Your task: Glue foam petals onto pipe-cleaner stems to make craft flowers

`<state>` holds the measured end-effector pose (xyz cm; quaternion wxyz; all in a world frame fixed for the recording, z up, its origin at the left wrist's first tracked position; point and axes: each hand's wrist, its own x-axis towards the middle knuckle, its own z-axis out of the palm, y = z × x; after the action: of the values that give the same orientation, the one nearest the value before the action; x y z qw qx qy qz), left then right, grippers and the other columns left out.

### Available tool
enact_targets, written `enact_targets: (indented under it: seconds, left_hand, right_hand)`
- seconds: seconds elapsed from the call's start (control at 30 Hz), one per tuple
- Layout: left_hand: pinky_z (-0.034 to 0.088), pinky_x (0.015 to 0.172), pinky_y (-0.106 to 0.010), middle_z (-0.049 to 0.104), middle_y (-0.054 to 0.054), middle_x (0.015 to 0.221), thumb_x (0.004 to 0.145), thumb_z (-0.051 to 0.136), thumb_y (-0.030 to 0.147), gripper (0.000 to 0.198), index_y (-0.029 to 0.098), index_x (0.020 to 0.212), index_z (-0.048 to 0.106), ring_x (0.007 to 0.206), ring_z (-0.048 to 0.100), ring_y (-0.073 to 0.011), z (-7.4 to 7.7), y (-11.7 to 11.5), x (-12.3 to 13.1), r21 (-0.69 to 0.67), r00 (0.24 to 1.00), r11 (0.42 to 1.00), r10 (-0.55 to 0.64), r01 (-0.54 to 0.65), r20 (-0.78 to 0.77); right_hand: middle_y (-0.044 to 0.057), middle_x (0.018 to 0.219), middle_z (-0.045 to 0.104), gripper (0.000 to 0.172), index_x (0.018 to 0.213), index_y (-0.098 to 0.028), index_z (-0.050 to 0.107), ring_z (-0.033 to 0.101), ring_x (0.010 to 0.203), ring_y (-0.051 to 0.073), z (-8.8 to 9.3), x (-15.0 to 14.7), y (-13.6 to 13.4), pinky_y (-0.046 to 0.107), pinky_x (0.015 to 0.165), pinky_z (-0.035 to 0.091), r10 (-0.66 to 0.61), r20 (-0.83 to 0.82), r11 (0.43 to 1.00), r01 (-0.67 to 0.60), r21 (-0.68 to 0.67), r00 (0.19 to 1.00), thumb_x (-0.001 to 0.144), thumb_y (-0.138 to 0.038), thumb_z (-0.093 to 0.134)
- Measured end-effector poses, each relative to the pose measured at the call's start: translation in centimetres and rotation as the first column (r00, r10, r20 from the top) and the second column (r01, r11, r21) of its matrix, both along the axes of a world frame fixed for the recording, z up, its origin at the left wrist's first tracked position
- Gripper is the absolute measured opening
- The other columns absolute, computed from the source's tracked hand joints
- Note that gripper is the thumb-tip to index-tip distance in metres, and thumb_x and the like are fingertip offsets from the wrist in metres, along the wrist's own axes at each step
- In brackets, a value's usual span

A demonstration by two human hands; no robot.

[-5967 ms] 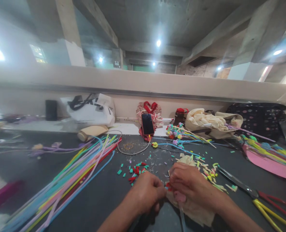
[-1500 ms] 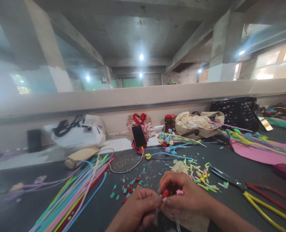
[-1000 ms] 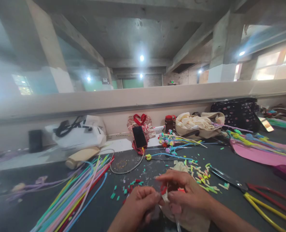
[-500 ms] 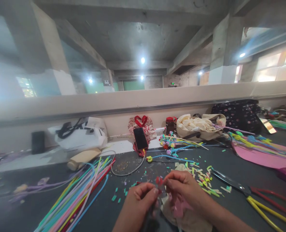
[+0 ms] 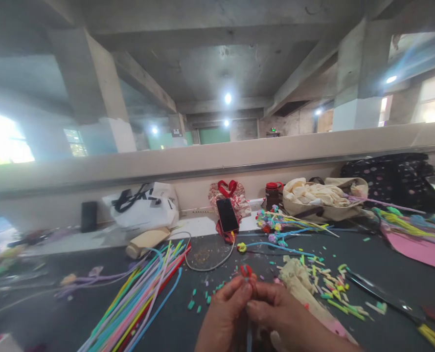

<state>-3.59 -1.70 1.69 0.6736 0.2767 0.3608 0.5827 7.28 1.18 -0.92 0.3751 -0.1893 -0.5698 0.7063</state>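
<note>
My left hand [image 5: 224,308] and my right hand [image 5: 281,310] meet low in the middle of the head view, fingertips pressed together. Between them they pinch a small red flower [image 5: 245,271] that looks twisted from pipe cleaner, with a greyish patch on it. A pale blue-grey stem [image 5: 249,337] runs down below the fingers. Most of the grip is hidden behind my thumbs and knuckles. Under and beside my right forearm lies a crumpled beige cloth [image 5: 298,278] with a pink part.
A bundle of long coloured pipe cleaners [image 5: 140,298] lies to the left. Cut snippets [image 5: 334,283] and long-bladed scissors [image 5: 382,293] lie right. Behind are finished small flowers [image 5: 276,222], a phone [image 5: 227,215] on its cable, a white bag [image 5: 144,208] and a red-lidded jar [image 5: 272,195].
My hands have come together around the red flower; before, they were slightly apart, with the right hand higher. The view has turned left, so the table's things appear further right.
</note>
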Motion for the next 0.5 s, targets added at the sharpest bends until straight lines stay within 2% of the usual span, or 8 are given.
enact_targets:
  seconds: [0.13, 0.27, 0.33, 0.5]
  left_hand:
    - [0.045, 0.054, -0.026, 0.061, -0.003, 0.059, 0.061, 0.065, 0.037, 0.03, 0.013, 0.08, 0.064, 0.053, 0.057, -0.0143, 0.1, 0.2, -0.7, 0.029, 1.0, 1.0, -0.008, 0.009, -0.025]
    - [0.045, 0.066, -0.025, 0.065, -0.007, 0.087, 0.062, 0.064, 0.033, 0.029, 0.016, 0.084, 0.063, 0.083, 0.059, -0.0183, 0.6, 0.3, -1.6, 0.056, 0.991, 0.991, 0.124, -0.121, -0.049]
    - [0.045, 0.069, -0.025, 0.064, -0.008, 0.095, 0.06, 0.065, 0.029, 0.034, 0.017, 0.091, 0.061, 0.088, 0.057, -0.0183, 0.9, 0.3, -1.8, 0.044, 0.989, 0.99, 0.136, -0.133, -0.064]
    - [0.044, 0.071, -0.025, 0.064, -0.01, 0.1, 0.055, 0.069, 0.021, 0.044, 0.018, 0.099, 0.059, 0.083, 0.059, -0.0174, 1.4, -0.1, -1.8, 0.077, 0.987, 0.994, 0.092, -0.083, -0.129]
  right_hand:
    - [-0.004, 0.046, 0.049, 0.028, 0.066, -0.012, 0.056, 0.041, 0.035, 0.004, 1.0, -0.4, 0.3, 0.015, 0.038, 0.031, -0.058, 0.012, 0.994, 0.059, -0.087, 0.998, 0.069, -0.039, 0.059]
    - [-0.007, 0.041, 0.045, 0.026, 0.062, -0.012, 0.055, 0.036, 0.028, 0.002, 1.0, 0.5, 0.3, 0.012, 0.031, 0.026, -0.128, 0.053, 0.97, 0.136, -0.2, 0.99, 0.068, -0.037, 0.059]
    - [-0.007, 0.04, 0.044, 0.026, 0.062, -0.012, 0.055, 0.036, 0.026, 0.002, 0.4, 0.9, 0.3, 0.012, 0.029, 0.025, -0.104, 0.08, 0.964, 0.12, -0.237, 0.991, 0.068, -0.038, 0.059]
    - [-0.006, 0.038, 0.046, 0.031, 0.061, -0.011, 0.055, 0.035, 0.025, 0.001, -0.6, 1.1, 0.0, 0.012, 0.027, 0.023, -0.036, 0.119, 0.983, 0.057, -0.172, 0.992, 0.069, -0.041, 0.057]
